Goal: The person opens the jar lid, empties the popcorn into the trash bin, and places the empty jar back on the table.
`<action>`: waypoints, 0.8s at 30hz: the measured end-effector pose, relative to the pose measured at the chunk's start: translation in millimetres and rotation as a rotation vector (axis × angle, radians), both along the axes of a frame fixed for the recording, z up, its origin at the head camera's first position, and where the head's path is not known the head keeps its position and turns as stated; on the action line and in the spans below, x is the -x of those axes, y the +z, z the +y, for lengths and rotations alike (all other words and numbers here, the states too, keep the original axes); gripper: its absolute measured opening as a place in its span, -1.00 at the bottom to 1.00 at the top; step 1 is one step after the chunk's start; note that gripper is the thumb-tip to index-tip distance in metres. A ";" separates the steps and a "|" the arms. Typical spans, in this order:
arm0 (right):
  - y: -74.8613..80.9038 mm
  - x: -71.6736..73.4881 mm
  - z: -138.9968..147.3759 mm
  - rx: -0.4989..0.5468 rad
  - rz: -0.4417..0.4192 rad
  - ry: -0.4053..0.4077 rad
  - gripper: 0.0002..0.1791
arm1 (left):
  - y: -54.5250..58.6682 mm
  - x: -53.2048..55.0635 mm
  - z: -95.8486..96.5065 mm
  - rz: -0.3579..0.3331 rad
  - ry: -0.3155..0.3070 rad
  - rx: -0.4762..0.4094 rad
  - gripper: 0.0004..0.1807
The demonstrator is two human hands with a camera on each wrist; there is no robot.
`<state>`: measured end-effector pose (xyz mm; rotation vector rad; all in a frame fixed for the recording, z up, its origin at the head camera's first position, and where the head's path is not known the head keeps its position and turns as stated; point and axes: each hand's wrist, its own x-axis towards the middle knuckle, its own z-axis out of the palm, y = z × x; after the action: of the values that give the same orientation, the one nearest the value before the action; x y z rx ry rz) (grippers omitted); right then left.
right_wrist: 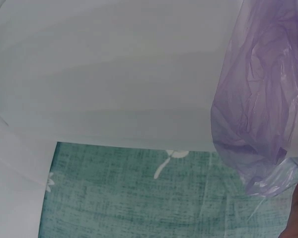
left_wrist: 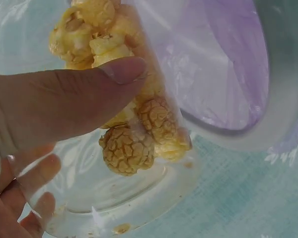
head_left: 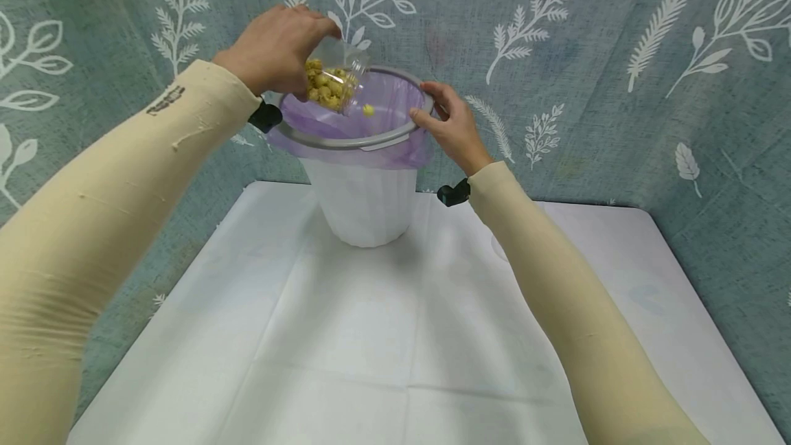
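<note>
My left hand (head_left: 281, 47) grips a clear plastic jar (head_left: 347, 57), tipped on its side over a white trash bin (head_left: 364, 204). Yellow and brown caramel popcorn (head_left: 327, 88) lies inside the jar, towards its lower side. One yellow piece (head_left: 368, 110) shows apart from the jar, over the bin's opening. In the left wrist view, the thumb (left_wrist: 104, 87) presses along the jar wall, fingers on its other side. My right hand (head_left: 454, 122) holds the bin's grey rim (head_left: 327, 143) on the right, thumb inside, over the purple bag (head_left: 395, 98) lining it.
The bin stands at the far end of a white-covered table (head_left: 346, 335). Behind and beside the table hangs a teal curtain (head_left: 575, 150) with white leaf prints, close to the bin. The bag's loose edge (right_wrist: 258, 114) hangs down outside the bin.
</note>
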<state>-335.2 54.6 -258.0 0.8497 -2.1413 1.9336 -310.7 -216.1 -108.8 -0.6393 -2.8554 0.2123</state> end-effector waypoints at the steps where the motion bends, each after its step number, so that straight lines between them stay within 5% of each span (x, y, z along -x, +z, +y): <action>1: -0.2 0.4 0.0 0.002 -0.005 0.001 -0.32 | -0.2 0.0 0.4 -0.002 0.001 0.003 0.06; 7: -1.2 2.8 1.2 0.006 -0.002 0.010 -0.31 | -0.5 0.0 2.0 -0.001 0.008 0.023 0.10; 15: -18.1 28.0 0.3 0.014 0.024 0.002 -0.30 | -0.2 1.0 3.4 0.009 -0.014 0.045 0.08; 24: -21.4 30.9 0.9 -0.004 0.045 -0.015 -0.31 | 0.8 0.7 8.1 0.028 -0.029 0.067 0.04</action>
<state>-366.1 55.5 -279.4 0.8667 -2.1207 1.8852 -311.4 -208.0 -108.0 -0.6853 -2.8204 0.3115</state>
